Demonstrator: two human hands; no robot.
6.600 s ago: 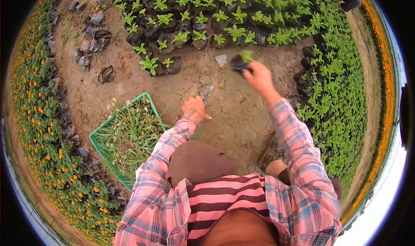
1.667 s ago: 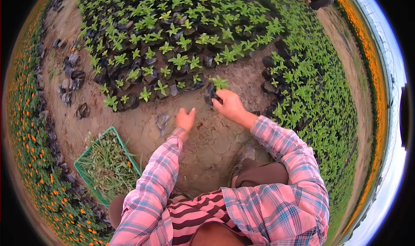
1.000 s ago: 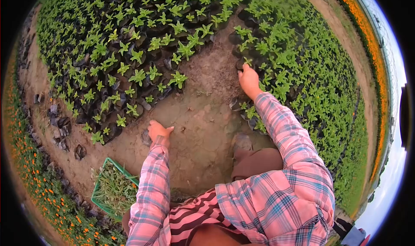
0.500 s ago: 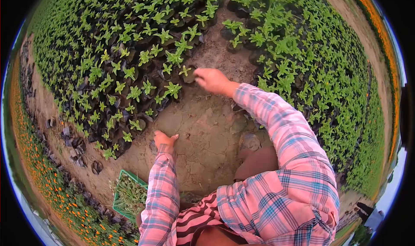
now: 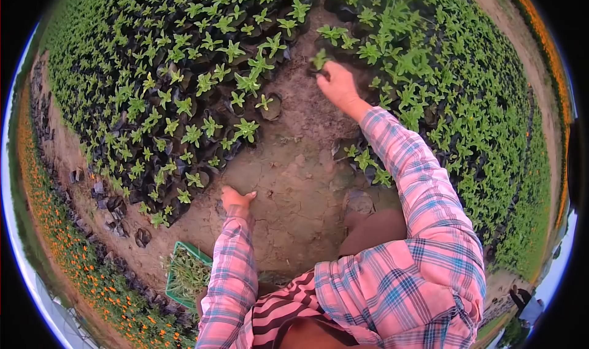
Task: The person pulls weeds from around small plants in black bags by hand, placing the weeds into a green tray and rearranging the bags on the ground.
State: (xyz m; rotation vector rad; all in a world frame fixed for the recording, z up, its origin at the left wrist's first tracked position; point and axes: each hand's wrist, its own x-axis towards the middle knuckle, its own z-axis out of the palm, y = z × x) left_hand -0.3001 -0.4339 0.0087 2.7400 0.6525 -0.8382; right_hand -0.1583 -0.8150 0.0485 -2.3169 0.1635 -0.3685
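My right hand (image 5: pixel 339 86) is closed at the tips beside a small potted seedling (image 5: pixel 319 59). The seedling is blurred, and its dark bag is mostly hidden by my fingers. My left hand (image 5: pixel 236 198) is low over the bare soil (image 5: pixel 294 195), thumb spread away from the fingers, close to the front edge of the left seedling block (image 5: pixel 184 107). Nothing shows between its thumb and fingers. A lone bagged seedling (image 5: pixel 268 106) stands upright at that block's inner edge, apart from both hands.
Another dense block of seedlings (image 5: pixel 448 103) lies to the right, across a narrow soil strip (image 5: pixel 300 82). A green crate (image 5: pixel 195 251) of cut greenery sits by my left forearm. Crumpled black bags (image 5: pixel 110 208) and orange flowers (image 5: pixel 92 275) are at far left.
My right hand has left the bagged seedling at the left block and moved up and right. A seedling by the right block has shifted left at my fingertips. My left hand stays put.
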